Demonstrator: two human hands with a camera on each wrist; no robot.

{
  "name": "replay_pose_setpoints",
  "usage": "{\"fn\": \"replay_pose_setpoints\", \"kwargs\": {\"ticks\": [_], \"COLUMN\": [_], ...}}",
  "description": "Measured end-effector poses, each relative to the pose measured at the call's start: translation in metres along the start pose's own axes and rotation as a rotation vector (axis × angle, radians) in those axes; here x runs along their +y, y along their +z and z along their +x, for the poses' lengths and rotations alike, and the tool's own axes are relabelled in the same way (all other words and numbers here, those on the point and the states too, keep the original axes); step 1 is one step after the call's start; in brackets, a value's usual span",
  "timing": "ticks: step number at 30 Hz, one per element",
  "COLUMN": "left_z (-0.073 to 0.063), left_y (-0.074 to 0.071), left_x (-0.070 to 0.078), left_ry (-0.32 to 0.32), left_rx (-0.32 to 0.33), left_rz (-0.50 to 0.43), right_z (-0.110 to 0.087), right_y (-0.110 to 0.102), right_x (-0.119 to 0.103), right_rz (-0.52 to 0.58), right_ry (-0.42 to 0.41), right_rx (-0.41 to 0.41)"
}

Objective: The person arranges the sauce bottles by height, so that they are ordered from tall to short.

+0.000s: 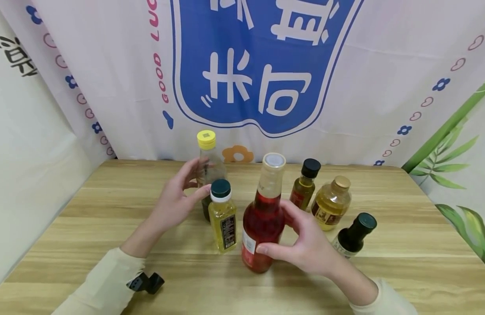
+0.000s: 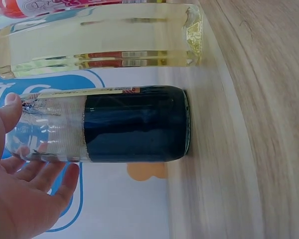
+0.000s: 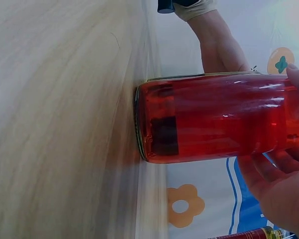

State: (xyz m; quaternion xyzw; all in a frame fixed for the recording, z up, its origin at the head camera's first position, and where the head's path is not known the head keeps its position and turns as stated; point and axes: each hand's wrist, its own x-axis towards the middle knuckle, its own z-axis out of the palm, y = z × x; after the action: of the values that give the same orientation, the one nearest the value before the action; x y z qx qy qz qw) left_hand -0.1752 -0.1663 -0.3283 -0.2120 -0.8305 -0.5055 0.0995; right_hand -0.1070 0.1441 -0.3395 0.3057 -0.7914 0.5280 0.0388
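My left hand (image 1: 178, 199) holds a clear bottle of dark sauce (image 2: 134, 124) with a yellow cap (image 1: 206, 139), thumb on one side and fingers on the other. In the left wrist view the sauce fills the lower part of that bottle. My right hand (image 1: 305, 240) grips a tall bottle of red liquid (image 1: 262, 223) around its body, the thumb lying across the front near the label. Between them stands a square bottle of pale yellow oil (image 1: 223, 225) with a dark green cap, partly covering the sauce bottle in the head view.
Right of the red bottle stand a small black-capped bottle (image 1: 303, 188), a wide jar-like bottle of golden liquid (image 1: 332, 203) and a dark green-capped bottle (image 1: 353, 236). A printed cloth (image 1: 364, 100) hangs behind the wooden table (image 1: 195, 284).
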Motion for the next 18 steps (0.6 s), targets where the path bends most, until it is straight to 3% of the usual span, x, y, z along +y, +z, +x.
{"fn": "replay_pose_setpoints", "kwargs": {"ticks": [18], "left_z": [-0.001], "left_y": [0.0003], "left_x": [0.0018], "left_ry": [0.022], "left_rx": [0.027], "left_rz": [0.029], "right_z": [-0.0005], "right_y": [0.0004], "right_x": [-0.0048], "right_rz": [0.04], "right_ry": [0.038], "right_rx": [-0.007]}}
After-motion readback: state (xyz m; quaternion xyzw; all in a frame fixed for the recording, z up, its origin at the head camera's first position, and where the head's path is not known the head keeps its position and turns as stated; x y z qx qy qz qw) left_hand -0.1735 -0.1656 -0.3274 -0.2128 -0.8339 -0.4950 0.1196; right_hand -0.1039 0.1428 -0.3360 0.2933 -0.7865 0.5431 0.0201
